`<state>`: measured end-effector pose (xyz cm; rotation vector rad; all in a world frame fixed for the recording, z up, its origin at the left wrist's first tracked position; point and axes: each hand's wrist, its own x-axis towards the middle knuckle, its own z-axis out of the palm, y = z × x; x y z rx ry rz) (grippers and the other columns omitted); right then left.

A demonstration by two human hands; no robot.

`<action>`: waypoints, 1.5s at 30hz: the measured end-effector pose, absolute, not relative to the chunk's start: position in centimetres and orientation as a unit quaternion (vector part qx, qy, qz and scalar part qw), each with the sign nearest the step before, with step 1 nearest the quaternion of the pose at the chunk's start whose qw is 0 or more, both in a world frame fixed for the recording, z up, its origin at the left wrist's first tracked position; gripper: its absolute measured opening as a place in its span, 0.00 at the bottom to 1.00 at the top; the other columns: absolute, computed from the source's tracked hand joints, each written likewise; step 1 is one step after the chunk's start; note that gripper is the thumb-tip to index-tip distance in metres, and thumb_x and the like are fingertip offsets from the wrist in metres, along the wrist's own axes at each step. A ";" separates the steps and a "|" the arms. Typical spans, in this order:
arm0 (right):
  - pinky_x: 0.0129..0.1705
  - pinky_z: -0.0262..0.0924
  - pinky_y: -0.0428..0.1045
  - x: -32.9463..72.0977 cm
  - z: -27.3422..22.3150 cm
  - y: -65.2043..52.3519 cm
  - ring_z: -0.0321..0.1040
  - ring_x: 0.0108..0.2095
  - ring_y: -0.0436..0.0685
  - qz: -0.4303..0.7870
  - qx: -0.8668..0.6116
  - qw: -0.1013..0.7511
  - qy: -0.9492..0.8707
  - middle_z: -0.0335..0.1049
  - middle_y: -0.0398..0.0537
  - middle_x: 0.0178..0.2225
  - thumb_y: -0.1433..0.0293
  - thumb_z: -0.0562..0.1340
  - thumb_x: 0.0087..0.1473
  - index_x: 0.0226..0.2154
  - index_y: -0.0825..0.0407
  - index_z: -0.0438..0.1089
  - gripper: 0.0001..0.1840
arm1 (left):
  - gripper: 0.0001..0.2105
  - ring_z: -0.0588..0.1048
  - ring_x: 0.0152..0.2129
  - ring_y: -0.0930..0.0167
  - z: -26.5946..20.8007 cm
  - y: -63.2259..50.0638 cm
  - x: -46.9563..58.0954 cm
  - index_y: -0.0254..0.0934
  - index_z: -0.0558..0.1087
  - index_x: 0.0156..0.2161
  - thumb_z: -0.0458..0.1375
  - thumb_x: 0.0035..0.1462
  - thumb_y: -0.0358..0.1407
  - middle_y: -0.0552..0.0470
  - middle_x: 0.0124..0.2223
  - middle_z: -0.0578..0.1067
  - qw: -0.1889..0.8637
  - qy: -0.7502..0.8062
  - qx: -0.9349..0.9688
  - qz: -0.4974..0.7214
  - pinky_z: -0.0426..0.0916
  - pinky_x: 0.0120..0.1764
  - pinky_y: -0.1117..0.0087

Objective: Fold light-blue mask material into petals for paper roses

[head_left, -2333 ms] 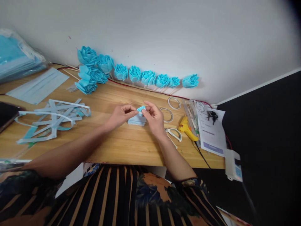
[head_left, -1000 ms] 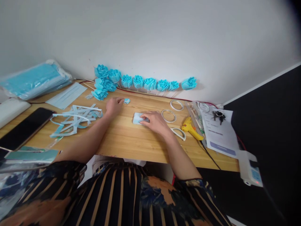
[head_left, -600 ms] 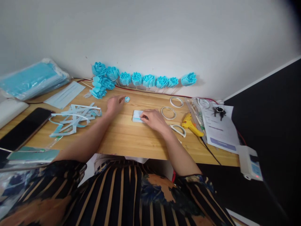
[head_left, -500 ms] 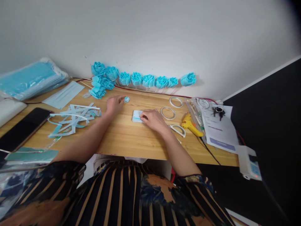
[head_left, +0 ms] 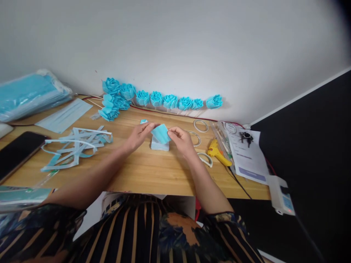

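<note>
A light-blue square of mask fabric (head_left: 161, 133) is held up, tilted, between my two hands. My right hand (head_left: 181, 140) pinches its right edge between thumb and fingers. At the upper left edge, my left hand (head_left: 141, 136) has its thumb and fingers closed on the square. Directly below lies a small stack of pale squares (head_left: 159, 147) on the wooden table. Behind my left fingers sits a small blue piece (head_left: 143, 121), partly covered.
Several blue fabric flowers (head_left: 170, 101) lean along the wall. Cut mask straps (head_left: 79, 144) and a phone (head_left: 22, 151) lie left, near bagged masks (head_left: 33, 95). To the right are tape rings (head_left: 201, 126), scissors (head_left: 206, 160), a yellow glue gun (head_left: 218, 151), and keys (head_left: 246, 138) on paper.
My right hand has lifted a blue square off the stack. My left hand has moved right from the small blue piece to the square. The view has shifted slightly.
</note>
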<state>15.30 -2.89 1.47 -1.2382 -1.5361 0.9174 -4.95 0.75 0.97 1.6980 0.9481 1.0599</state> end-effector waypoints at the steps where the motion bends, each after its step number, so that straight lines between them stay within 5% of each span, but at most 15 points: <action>1: 0.34 0.60 0.47 15.2 1.4 -2.9 0.67 0.30 0.52 0.386 -0.502 0.475 -0.611 0.71 0.41 0.28 0.57 0.63 0.53 0.31 0.51 0.71 0.13 | 0.26 0.77 0.42 0.63 1.1 0.6 -4.9 0.34 0.79 0.43 0.50 0.61 0.55 0.44 0.42 0.81 0.473 0.373 0.672 0.431 0.69 0.49 0.65; 8: 0.45 0.64 0.49 14.6 1.2 -2.9 0.71 0.41 0.55 0.462 -0.471 0.514 -0.548 0.77 0.45 0.37 0.54 0.64 0.52 0.38 0.50 0.75 0.18 | 0.21 0.73 0.22 0.74 -0.2 1.1 -4.3 0.33 0.75 0.37 0.70 0.42 0.47 0.53 0.28 0.77 0.610 0.356 0.559 0.434 0.70 0.29 0.72; 12: 0.46 0.64 0.50 14.1 0.8 -2.9 0.72 0.43 0.57 0.505 -0.446 0.500 -0.543 0.77 0.44 0.41 0.56 0.69 0.45 0.46 0.48 0.75 0.25 | 0.18 0.72 0.20 0.75 -0.4 1.2 -4.1 0.33 0.75 0.34 0.70 0.42 0.44 0.54 0.26 0.76 0.608 0.345 0.545 0.463 0.69 0.27 0.74; 19: 0.37 0.61 0.47 14.1 0.6 -2.7 0.67 0.30 0.52 0.449 -0.490 0.539 -0.518 0.73 0.40 0.28 0.59 0.69 0.44 0.30 0.51 0.74 0.13 | 0.14 0.73 0.20 0.74 0.1 0.9 -3.9 0.33 0.75 0.35 0.67 0.46 0.40 0.55 0.22 0.75 0.591 0.346 0.555 0.472 0.67 0.27 0.74; 33: 0.28 0.51 0.45 14.3 0.4 -2.7 0.54 0.24 0.48 0.333 -0.529 0.544 -0.559 0.56 0.37 0.19 0.53 0.62 0.52 0.18 0.51 0.62 0.22 | 0.18 0.70 0.14 0.75 0.4 0.4 -4.0 0.34 0.69 0.20 0.67 0.46 0.46 0.51 0.19 0.75 0.579 0.368 0.560 0.464 0.64 0.20 0.75; 39: 0.28 0.58 0.45 15.8 0.4 -1.8 0.60 0.26 0.50 0.284 -0.569 0.595 -0.491 0.65 0.40 0.24 0.52 0.62 0.51 0.30 0.53 0.73 0.19 | 0.17 0.62 0.10 0.79 0.1 0.5 -4.3 0.35 0.69 0.20 0.64 0.51 0.45 0.57 0.14 0.68 0.543 0.369 0.588 0.472 0.55 0.16 0.78; 45: 0.25 0.59 0.45 17.3 2.9 -1.0 0.61 0.24 0.48 0.247 -0.550 0.618 -0.505 0.71 0.41 0.27 0.59 0.63 0.50 0.35 0.52 0.76 0.15 | 0.08 0.76 0.23 0.72 -1.2 1.0 -4.0 0.36 0.77 0.29 0.61 0.53 0.39 0.51 0.26 0.79 0.455 0.363 0.680 0.446 0.70 0.29 0.73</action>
